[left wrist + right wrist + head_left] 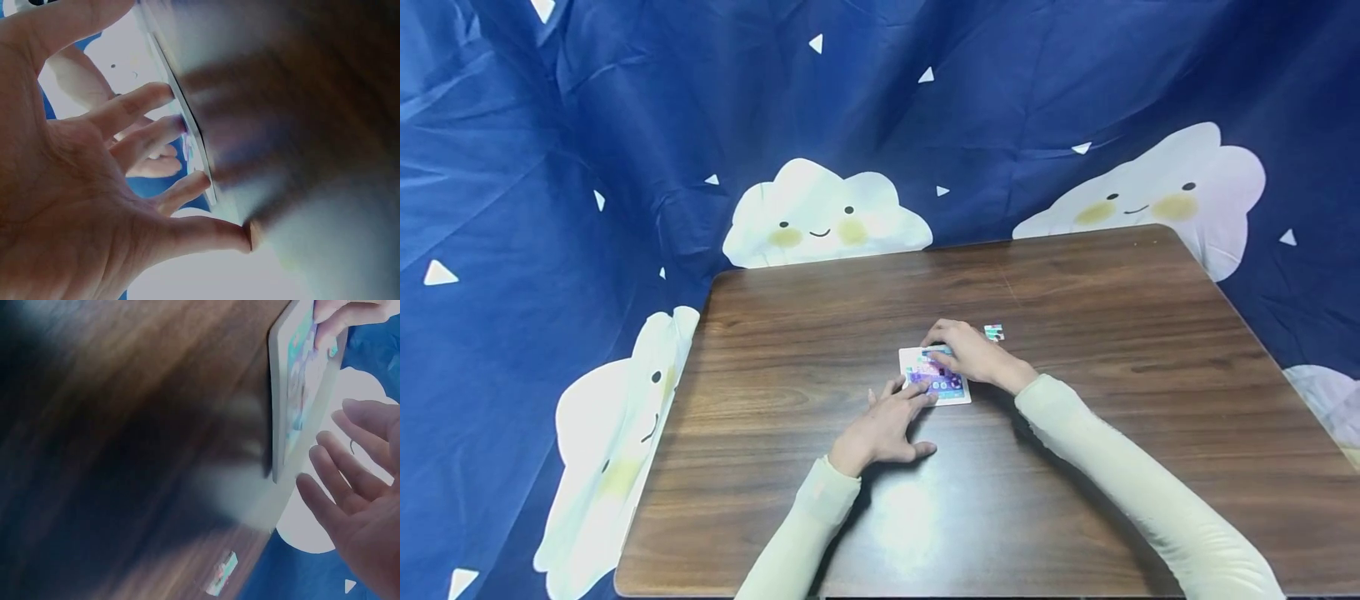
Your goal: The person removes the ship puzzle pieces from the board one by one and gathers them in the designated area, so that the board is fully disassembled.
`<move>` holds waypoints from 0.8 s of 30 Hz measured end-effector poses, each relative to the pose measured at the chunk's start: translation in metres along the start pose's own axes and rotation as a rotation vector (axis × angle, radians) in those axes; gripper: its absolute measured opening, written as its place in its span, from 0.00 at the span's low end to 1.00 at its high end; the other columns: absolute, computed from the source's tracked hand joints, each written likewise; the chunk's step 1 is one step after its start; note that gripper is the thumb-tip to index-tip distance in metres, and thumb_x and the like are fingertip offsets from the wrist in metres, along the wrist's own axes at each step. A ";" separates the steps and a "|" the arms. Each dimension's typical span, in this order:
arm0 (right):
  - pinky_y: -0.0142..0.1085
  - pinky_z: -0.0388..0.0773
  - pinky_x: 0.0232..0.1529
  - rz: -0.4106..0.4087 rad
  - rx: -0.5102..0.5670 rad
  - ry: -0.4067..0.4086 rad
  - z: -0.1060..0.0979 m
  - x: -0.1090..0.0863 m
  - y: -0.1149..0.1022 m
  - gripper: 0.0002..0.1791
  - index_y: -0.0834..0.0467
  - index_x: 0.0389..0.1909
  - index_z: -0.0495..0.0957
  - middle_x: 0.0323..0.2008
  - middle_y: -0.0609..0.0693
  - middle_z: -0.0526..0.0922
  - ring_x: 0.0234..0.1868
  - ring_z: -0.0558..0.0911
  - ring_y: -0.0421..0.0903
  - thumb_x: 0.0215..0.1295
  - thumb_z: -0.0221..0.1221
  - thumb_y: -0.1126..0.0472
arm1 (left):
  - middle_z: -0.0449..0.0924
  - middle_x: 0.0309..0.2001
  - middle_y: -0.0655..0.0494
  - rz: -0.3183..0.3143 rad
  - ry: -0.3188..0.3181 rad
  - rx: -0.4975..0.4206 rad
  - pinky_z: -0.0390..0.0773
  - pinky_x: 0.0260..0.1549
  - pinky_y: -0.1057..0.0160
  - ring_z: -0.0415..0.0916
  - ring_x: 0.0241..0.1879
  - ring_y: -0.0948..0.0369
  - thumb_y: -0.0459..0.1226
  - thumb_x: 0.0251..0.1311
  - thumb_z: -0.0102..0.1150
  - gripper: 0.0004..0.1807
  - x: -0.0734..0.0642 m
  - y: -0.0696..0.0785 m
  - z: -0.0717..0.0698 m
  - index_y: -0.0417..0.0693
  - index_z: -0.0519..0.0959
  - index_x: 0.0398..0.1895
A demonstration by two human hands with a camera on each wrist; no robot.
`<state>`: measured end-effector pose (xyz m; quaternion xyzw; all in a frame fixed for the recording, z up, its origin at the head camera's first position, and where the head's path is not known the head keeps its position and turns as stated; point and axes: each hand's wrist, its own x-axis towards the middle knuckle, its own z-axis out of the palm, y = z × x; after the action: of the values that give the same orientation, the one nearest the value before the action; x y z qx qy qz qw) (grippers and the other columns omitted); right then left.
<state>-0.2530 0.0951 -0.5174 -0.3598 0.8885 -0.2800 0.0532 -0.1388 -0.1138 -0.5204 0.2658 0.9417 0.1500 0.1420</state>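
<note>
A small puzzle board [909, 358] with a white rim and a purple, blue and pink picture lies flat on the table. My left hand [886, 429] is spread at its near left side; in the left wrist view the fingertips [199, 180] rest on the board's edge, thumb apart. Over the far right part of the board is my right hand [973, 352], hiding some of the picture. Its fingers [340, 472] look loosely bent in the right wrist view, with nothing seen between them. Just beyond that hand lies a loose puzzle piece [994, 332], white, green and red.
The brown wooden table [1075, 467] has rounded corners. Behind it and along its left hangs a dark blue cloth [985, 125] with smiling white clouds and small white triangles. Light glares off the table near the left wrist.
</note>
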 end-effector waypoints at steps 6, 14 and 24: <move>0.58 0.77 0.66 -0.012 -0.029 -0.043 0.007 0.000 0.001 0.15 0.59 0.57 0.85 0.57 0.56 0.83 0.61 0.82 0.59 0.74 0.63 0.59 | 0.63 0.81 0.54 -0.001 -0.014 -0.016 0.60 0.64 0.18 0.52 0.82 0.39 0.56 0.58 0.71 0.43 -0.001 0.001 -0.001 0.57 0.69 0.77; 0.57 0.79 0.64 0.000 -0.103 -0.084 0.009 0.000 -0.003 0.15 0.56 0.58 0.86 0.60 0.57 0.81 0.63 0.80 0.58 0.76 0.61 0.57 | 0.65 0.80 0.54 0.012 0.013 0.001 0.63 0.61 0.17 0.54 0.80 0.38 0.56 0.57 0.72 0.43 -0.001 0.000 -0.002 0.56 0.71 0.76; 0.59 0.75 0.67 0.052 -0.036 -0.063 0.016 -0.002 -0.004 0.15 0.59 0.56 0.84 0.61 0.57 0.79 0.65 0.77 0.59 0.74 0.62 0.58 | 0.62 0.81 0.54 0.008 -0.012 -0.011 0.62 0.62 0.17 0.53 0.81 0.37 0.55 0.58 0.72 0.45 -0.001 0.000 -0.002 0.55 0.69 0.78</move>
<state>-0.2438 0.0864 -0.5289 -0.3460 0.9003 -0.2511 0.0822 -0.1386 -0.1148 -0.5178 0.2695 0.9389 0.1541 0.1485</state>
